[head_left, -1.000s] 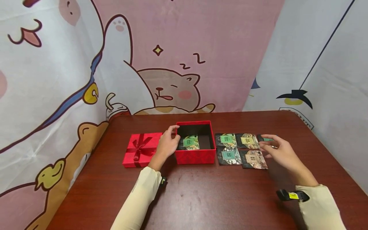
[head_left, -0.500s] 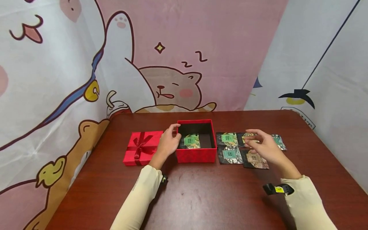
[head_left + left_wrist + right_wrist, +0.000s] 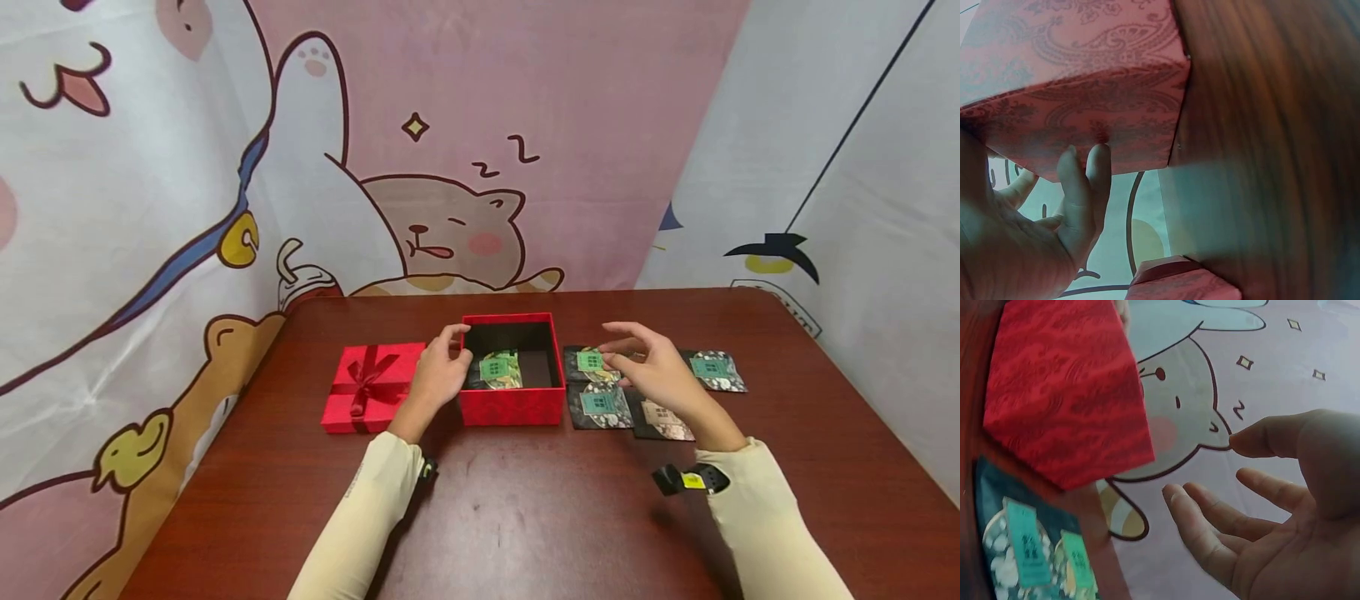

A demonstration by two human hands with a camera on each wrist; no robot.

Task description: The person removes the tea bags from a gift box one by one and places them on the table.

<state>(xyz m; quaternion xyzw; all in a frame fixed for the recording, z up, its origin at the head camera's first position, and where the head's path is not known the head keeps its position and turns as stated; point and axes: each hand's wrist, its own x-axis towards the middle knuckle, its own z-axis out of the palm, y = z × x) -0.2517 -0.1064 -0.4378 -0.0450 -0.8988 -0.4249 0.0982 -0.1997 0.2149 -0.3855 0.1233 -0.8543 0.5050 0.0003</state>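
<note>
A red gift box (image 3: 512,408) stands lidless on the table, a flat dark sachet (image 3: 498,369) with a green label inside. My left hand (image 3: 437,371) holds its left wall: thumb and one finger reach over the rim, other fingertips lie against the outside. Over the sachets right of the box hovers my right hand (image 3: 656,371), fingers apart and nothing between them. Around it lie a green-labelled sachet (image 3: 588,363), a teal-labelled sachet (image 3: 600,405), a tan-labelled sachet (image 3: 662,419) and another teal-labelled sachet (image 3: 716,369). The hand hides the yellow-labelled one in the head view.
The red box lid (image 3: 373,387) with a ribbon bow lies left of the box, close to my left forearm. Everything rests on a brown wooden table (image 3: 517,508). A cartoon-printed cloth (image 3: 600,167) hangs behind the table.
My right hand has moved left across the sachets, from the far-right one toward the green-labelled one. The far-right sachet has come into view. My left hand has stayed at the box.
</note>
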